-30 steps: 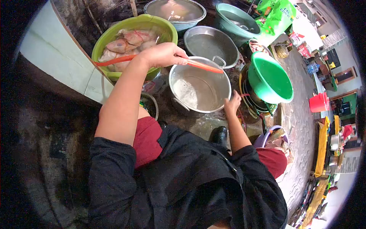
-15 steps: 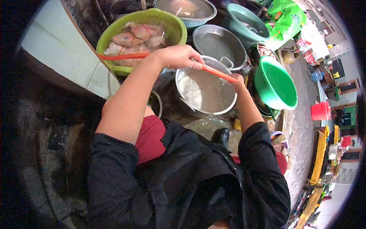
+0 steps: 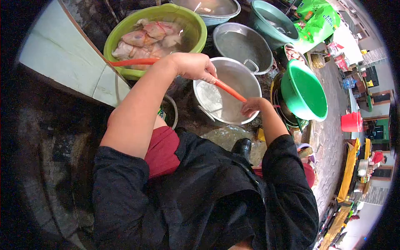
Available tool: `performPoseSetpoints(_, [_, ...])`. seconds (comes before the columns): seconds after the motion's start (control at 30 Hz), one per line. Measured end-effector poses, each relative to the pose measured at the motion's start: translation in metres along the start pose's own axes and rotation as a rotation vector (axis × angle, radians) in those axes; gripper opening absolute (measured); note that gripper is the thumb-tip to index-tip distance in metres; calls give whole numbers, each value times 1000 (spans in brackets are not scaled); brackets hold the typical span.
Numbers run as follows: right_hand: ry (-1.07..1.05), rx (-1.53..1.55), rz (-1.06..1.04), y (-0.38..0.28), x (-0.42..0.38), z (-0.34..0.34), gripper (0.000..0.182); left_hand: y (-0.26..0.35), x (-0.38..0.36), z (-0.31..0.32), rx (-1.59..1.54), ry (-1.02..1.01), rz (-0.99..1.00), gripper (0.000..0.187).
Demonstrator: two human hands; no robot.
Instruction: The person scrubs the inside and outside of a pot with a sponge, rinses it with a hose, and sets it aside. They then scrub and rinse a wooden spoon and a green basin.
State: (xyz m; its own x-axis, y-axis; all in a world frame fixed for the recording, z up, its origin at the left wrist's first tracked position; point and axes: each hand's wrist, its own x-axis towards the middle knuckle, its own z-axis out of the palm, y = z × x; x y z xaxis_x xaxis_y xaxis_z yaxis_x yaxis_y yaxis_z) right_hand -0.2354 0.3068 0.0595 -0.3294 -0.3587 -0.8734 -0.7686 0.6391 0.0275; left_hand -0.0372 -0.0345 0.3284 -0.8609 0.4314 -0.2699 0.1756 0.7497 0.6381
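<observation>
An orange hose (image 3: 229,89) slants over a round metal pot (image 3: 201,107) with cloudy water in it. My left hand (image 3: 195,66) is closed around the hose above the pot's far left rim. Lower down, my right hand (image 3: 253,106) has its fingers curled at the hose's end, inside the pot's right side; the hose tip is hidden by this hand. Bright, rippled water (image 3: 210,96) shows on the pot's left side. From my left hand the hose runs back across a yellow-green tub (image 3: 200,41) that holds fish pieces (image 3: 141,38) in water.
A metal basin (image 3: 243,43) stands behind the pot, with a teal tub (image 3: 273,25) beyond it. A green basin (image 3: 306,89) sits to the right. A tiled ledge (image 3: 71,62) borders the left. Farther right stands a red bucket (image 3: 352,121).
My right hand has moved down and slightly left into the pot, and the hose's end has dropped with it. My left hand has shifted slightly left, still holding the hose.
</observation>
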Motion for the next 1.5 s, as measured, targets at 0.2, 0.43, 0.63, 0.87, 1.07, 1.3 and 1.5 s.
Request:
performPoseSetpoints(0.2, [31, 1596, -522, -109, -45, -42, 37, 27, -21, -15, 241, 16, -252, 29])
performPoseSetpoints(0.43, [128, 2098, -784, -157, -18, -96, 39, 42, -32, -24, 327, 91, -434, 26])
performPoseSetpoints(0.63, [441, 2207, -654, -171, -13, -116, 35, 34, -32, -24, 306, 115, -460, 28])
performPoseSetpoints(0.87, [-267, 1488, -686, -161, -3, -106, 23, 33, -35, -28, 297, 33, -405, 27])
performPoseSetpoints(1.07, [-228, 1399, -652, -167, -3, -105, 23, 30, -33, -26, 289, 22, -396, 27])
performPoseSetpoints(1.3, [570, 2156, -567, -176, -1, -127, 36, 28, -35, -29, 358, 173, -470, 26])
performPoseSetpoints(1.5, [150, 2214, -637, -170, 22, -121, 33, 33, -34, -29, 288, 221, -451, 26])
